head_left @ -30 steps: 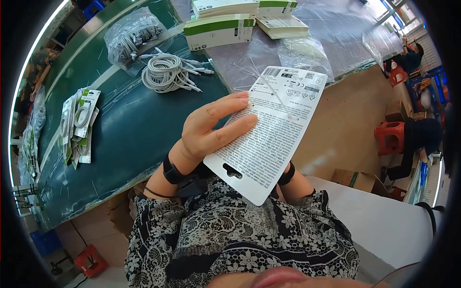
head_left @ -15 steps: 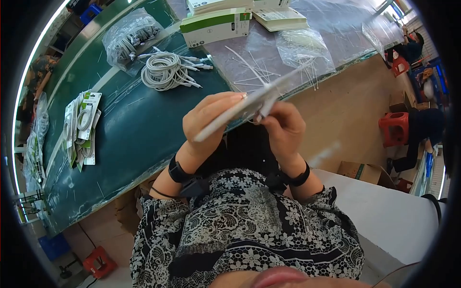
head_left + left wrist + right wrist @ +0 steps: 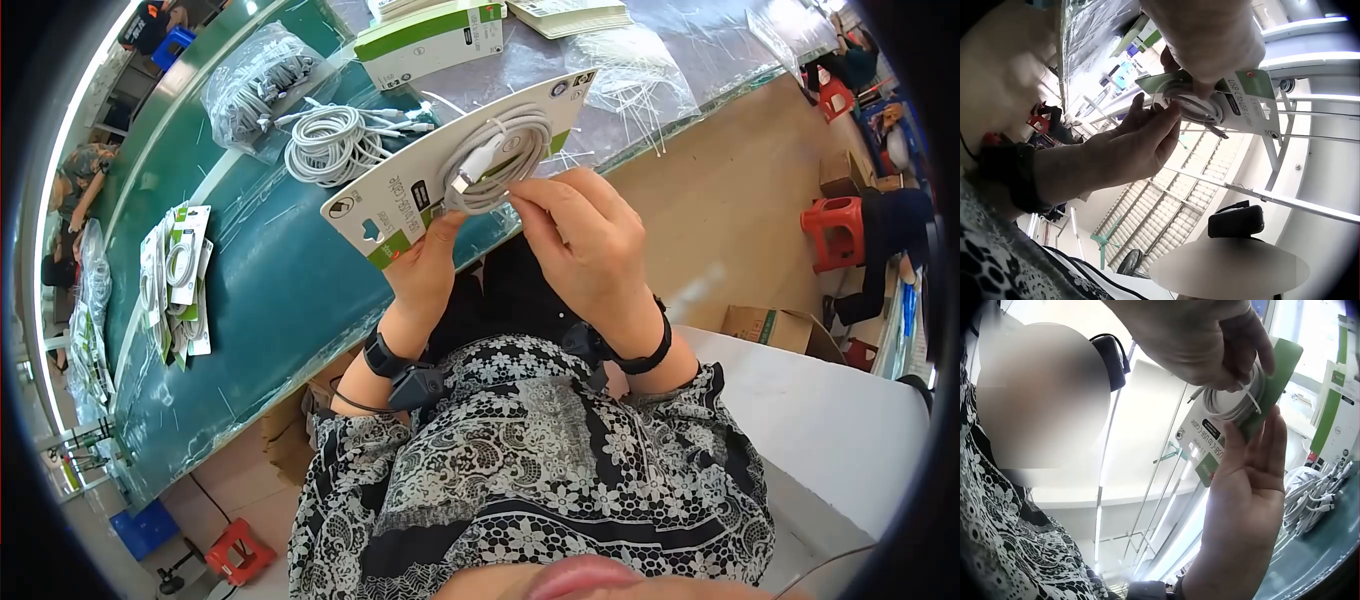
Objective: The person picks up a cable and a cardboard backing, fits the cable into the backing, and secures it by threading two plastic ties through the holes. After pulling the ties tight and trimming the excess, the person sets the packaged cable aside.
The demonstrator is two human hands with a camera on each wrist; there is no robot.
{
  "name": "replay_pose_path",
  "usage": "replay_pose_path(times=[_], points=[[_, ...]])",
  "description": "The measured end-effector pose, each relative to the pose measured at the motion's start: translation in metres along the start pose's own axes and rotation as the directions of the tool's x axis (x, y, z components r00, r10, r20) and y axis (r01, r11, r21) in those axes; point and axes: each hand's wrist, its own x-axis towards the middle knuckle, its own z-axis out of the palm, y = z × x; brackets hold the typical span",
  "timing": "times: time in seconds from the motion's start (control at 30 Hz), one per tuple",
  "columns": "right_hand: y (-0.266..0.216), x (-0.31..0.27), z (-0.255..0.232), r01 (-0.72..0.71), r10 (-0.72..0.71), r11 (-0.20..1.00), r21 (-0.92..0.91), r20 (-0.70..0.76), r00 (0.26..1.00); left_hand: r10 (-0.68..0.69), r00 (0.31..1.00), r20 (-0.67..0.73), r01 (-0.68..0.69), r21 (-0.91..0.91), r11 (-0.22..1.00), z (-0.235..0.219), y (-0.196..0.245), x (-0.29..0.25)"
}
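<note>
My left hand (image 3: 425, 275) holds a white and green packaging card (image 3: 395, 185) from below, its thumb on the printed front near the hanging hole and its fingers behind. On the card's front sits a coiled pale grey USB cable (image 3: 545, 125), with a white plug (image 3: 482, 160) lying across the coil. My right hand (image 3: 590, 230) has its thumb and index fingertip pinched together at the coil's lower edge. In the right wrist view, a thin white tie (image 3: 1249, 397) runs across the coil from those fingertips. Both hands and the card are above the table's front edge.
Behind the card on the green table (image 3: 270, 270) lie a bundle of coiled cables (image 3: 325, 150) and a clear bag of cables (image 3: 260, 85). Packaged cable cards (image 3: 180, 265) are piled at left. A white-green box (image 3: 430, 50) and loose white ties (image 3: 640, 100) lie at the back.
The card has turned over from its printed back, through edge-on, to its front with the cable coil. My right hand, earlier hidden behind the card, now shows at the coil.
</note>
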Motion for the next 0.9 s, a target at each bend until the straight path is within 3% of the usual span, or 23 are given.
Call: replay_pose_path(times=[0.23, 0.4, 0.43, 0.5, 0.53, 0.63, 0.77, 0.8, 0.83, 0.87, 0.9], points=[[0.001, 0.000, -0.001, 0.011, -0.011, 1.000, -0.011, 0.043, 0.999, 0.098, 0.989, 0.110, -0.109, 0.103, 0.989, -0.008, 0.000, -0.001], [0.000, -0.001, -0.003, -0.004, 0.004, 1.000, 0.000, 0.076, 0.997, 0.058, 0.994, 0.093, -0.073, 0.165, 0.984, -0.004, 0.006, 0.001], [0.000, -0.002, -0.005, -0.013, 0.013, 1.000, 0.000, 0.094, 0.996, 0.166, 0.965, 0.205, -0.218, 0.265, 0.939, -0.004, 0.009, 0.007], [-0.001, -0.003, -0.008, -0.027, 0.027, 1.000, 0.002, 0.131, 0.991, 0.323, 0.836, 0.443, -0.507, 0.400, 0.764, -0.004, 0.015, 0.017], [-0.001, -0.003, -0.008, -0.022, 0.021, 1.000, 0.003, 0.133, 0.991, 0.328, 0.837, 0.439, -0.509, 0.400, 0.762, -0.002, 0.018, 0.018], [0.002, -0.010, -0.004, -0.032, 0.029, 0.996, 0.081, 0.036, 0.999, 0.446, 0.721, 0.531, -0.668, 0.360, 0.651, 0.003, 0.022, 0.020], [0.006, -0.015, 0.002, 0.018, -0.018, 0.996, 0.092, 0.003, 1.000, 0.406, 0.687, 0.603, -0.691, 0.368, 0.622, 0.003, 0.026, 0.020], [0.006, -0.016, 0.001, 0.017, -0.018, 0.996, 0.093, 0.004, 1.000, 0.406, 0.688, 0.601, -0.690, 0.370, 0.622, 0.001, 0.024, 0.015], [0.007, -0.017, -0.001, -0.043, 0.035, 0.992, 0.118, 0.066, 0.997, 0.292, 0.841, 0.456, -0.486, 0.399, 0.777, -0.001, 0.019, 0.007], [0.009, -0.017, -0.004, -0.103, 0.085, 0.985, 0.141, 0.130, 0.988, 0.140, 0.943, 0.301, -0.254, 0.384, 0.888, -0.002, 0.013, -0.002], [0.012, -0.018, -0.008, -0.165, 0.133, 0.973, 0.160, 0.195, 0.972, -0.040, 0.988, 0.148, -0.010, 0.326, 0.945, -0.002, 0.011, -0.006]])
